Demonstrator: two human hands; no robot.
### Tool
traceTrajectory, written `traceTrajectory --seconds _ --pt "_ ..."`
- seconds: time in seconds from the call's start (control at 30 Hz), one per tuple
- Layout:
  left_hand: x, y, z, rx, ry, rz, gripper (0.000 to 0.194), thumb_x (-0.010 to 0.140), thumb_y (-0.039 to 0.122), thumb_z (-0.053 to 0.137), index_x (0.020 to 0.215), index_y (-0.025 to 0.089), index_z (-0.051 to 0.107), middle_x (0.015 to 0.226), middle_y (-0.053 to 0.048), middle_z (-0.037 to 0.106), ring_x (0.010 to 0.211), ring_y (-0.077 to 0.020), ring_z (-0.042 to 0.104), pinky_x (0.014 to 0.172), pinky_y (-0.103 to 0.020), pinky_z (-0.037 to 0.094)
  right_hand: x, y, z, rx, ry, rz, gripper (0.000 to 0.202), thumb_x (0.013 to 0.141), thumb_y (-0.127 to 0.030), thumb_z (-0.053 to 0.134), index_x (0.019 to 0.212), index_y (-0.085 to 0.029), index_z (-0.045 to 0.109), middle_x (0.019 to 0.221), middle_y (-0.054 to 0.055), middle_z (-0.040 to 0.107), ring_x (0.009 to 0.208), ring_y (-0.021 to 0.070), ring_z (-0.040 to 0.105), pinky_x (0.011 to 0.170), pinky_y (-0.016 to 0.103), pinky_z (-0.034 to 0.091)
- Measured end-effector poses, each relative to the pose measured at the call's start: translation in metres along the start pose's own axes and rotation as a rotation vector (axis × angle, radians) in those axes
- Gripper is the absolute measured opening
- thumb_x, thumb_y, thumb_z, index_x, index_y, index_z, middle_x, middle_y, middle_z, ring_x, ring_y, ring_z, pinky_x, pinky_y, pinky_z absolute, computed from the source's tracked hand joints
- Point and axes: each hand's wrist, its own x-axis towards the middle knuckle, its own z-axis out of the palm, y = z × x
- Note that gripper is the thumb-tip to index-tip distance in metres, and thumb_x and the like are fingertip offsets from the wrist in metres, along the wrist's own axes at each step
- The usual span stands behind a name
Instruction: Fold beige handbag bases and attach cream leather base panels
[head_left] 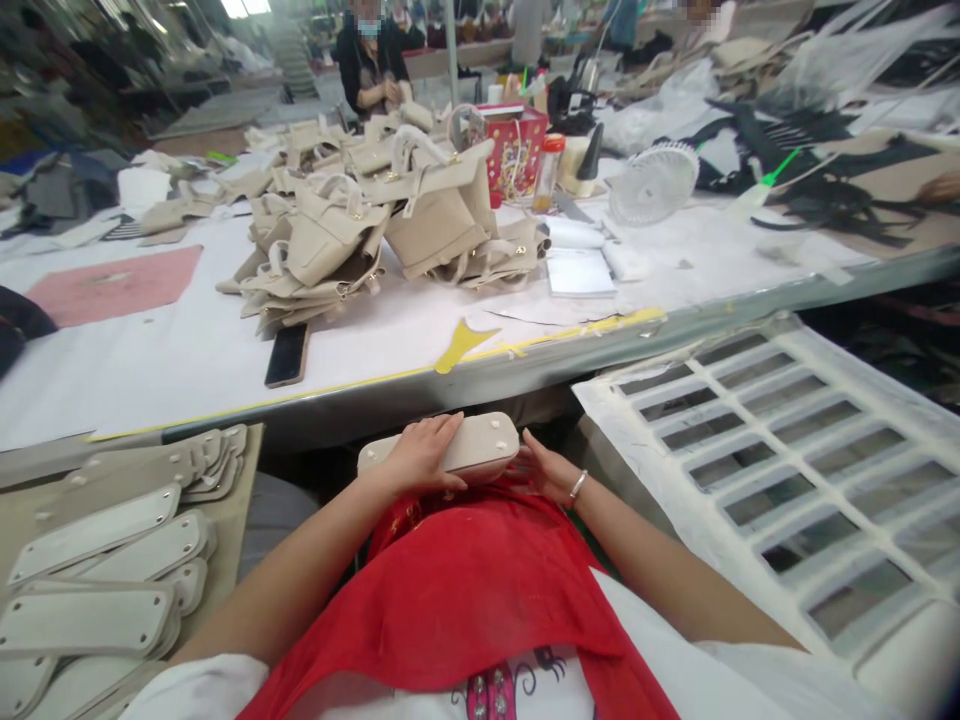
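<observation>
A beige bag with an oval bottom facing up rests at my lap, against the red apron. My left hand lies over its left and middle part, with the thumb at the near side and the fingers on the far edge. My right hand is at the bag's right end, thumb raised and fingers spread; its lower fingers are partly hidden beside the red cloth. Small pale studs show on the bag's bottom.
Stacked beige base pieces lie on a board at the left. Piled beige bags, a phone and a small fan are on the table. A white slatted rack stands at the right. A person works across the table.
</observation>
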Motion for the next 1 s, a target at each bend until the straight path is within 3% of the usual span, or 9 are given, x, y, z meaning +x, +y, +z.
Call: traceTrajectory --seconds 0.07,0.17,0.37,0.47,0.53,0.63,0.7,0.87,1.0 --pt "0.004 0.007 0.0 0.003 -0.005 -0.022 0.102 0.059 0.056 0.068 0.14 0.014 0.021 0.135 -0.015 0.037 0.12 -0.0298 0.037 0.099 -0.041 0.03 0.016 0.021 0.009 0.192 0.095 0.12 0.065 0.081 -0.067 0.03 0.106 -0.013 0.055 0.107 0.015 0.06 0.088 0.0209 0.06 0.072 0.035 0.05" --pt "0.006 0.014 -0.007 -0.029 -0.013 -0.061 0.1 0.061 0.054 0.066 0.14 0.013 0.02 0.133 -0.015 0.039 0.119 -0.0297 0.039 0.099 -0.041 0.03 0.03 0.031 0.023 0.345 0.16 0.086 0.049 0.085 -0.057 0.037 0.101 -0.015 0.056 0.092 0.012 0.064 0.078 0.0189 0.062 0.068 0.033 0.049" --pt "-0.004 0.005 -0.032 -0.225 0.098 -0.124 0.1 0.06 0.052 0.067 0.14 0.015 0.02 0.137 -0.013 0.036 0.123 -0.0274 0.037 0.103 -0.038 0.029 -0.018 0.001 0.024 0.324 0.124 -0.117 0.035 0.081 -0.05 0.049 0.089 -0.017 0.058 0.076 0.005 0.064 0.067 0.0138 0.06 0.056 0.023 0.046" --pt "-0.007 -0.005 -0.04 -0.321 0.138 -0.149 0.101 0.057 0.046 0.071 0.14 0.016 0.022 0.138 -0.012 0.036 0.122 -0.0268 0.038 0.103 -0.037 0.031 -0.041 -0.013 0.022 0.061 0.075 -0.245 0.024 0.073 -0.033 0.06 0.091 -0.016 0.06 0.082 0.004 0.065 0.071 0.0138 0.06 0.06 0.022 0.045" --pt "-0.008 -0.01 -0.043 -0.369 0.154 -0.134 0.101 0.055 0.044 0.072 0.14 0.016 0.023 0.138 -0.011 0.036 0.123 -0.0263 0.038 0.104 -0.037 0.03 -0.044 -0.019 0.02 -0.222 0.057 -0.312 0.029 0.069 -0.023 0.06 0.097 -0.016 0.061 0.086 0.004 0.065 0.076 0.0157 0.06 0.066 0.026 0.046" --pt "-0.007 -0.012 -0.042 -0.422 0.187 -0.127 0.101 0.054 0.038 0.073 0.139 0.016 0.024 0.137 -0.011 0.037 0.122 -0.0262 0.039 0.104 -0.037 0.031 -0.037 -0.025 0.013 -0.584 0.124 -0.447 0.03 0.072 -0.023 0.053 0.099 -0.016 0.064 0.091 0.005 0.065 0.081 0.0185 0.058 0.075 0.031 0.045" --pt "-0.007 -0.01 -0.042 -0.445 0.223 -0.126 0.102 0.052 0.035 0.073 0.139 0.016 0.023 0.136 -0.012 0.038 0.12 -0.0266 0.041 0.103 -0.038 0.032 -0.029 -0.031 0.009 -0.679 0.191 -0.515 0.031 0.073 -0.024 0.051 0.098 -0.017 0.066 0.09 0.006 0.065 0.082 0.0196 0.057 0.076 0.032 0.044" --pt "-0.015 -0.003 -0.039 -0.502 0.295 -0.159 0.102 0.052 0.033 0.072 0.14 0.018 0.022 0.133 -0.011 0.043 0.117 -0.0245 0.045 0.101 -0.035 0.035 -0.018 -0.043 0.01 -0.492 0.214 -0.549 0.031 0.069 -0.031 0.056 0.094 -0.018 0.069 0.088 0.005 0.066 0.08 0.0207 0.057 0.075 0.033 0.044" --pt "-0.014 -0.005 -0.028 -0.498 0.322 -0.191 0.104 0.052 0.037 0.072 0.141 0.023 0.021 0.138 -0.009 0.037 0.123 -0.0265 0.039 0.104 -0.037 0.031 -0.007 -0.046 0.009 -0.156 0.125 -0.459 0.031 0.066 -0.042 0.061 0.085 -0.019 0.07 0.086 0.007 0.067 0.08 0.0233 0.059 0.072 0.034 0.045"
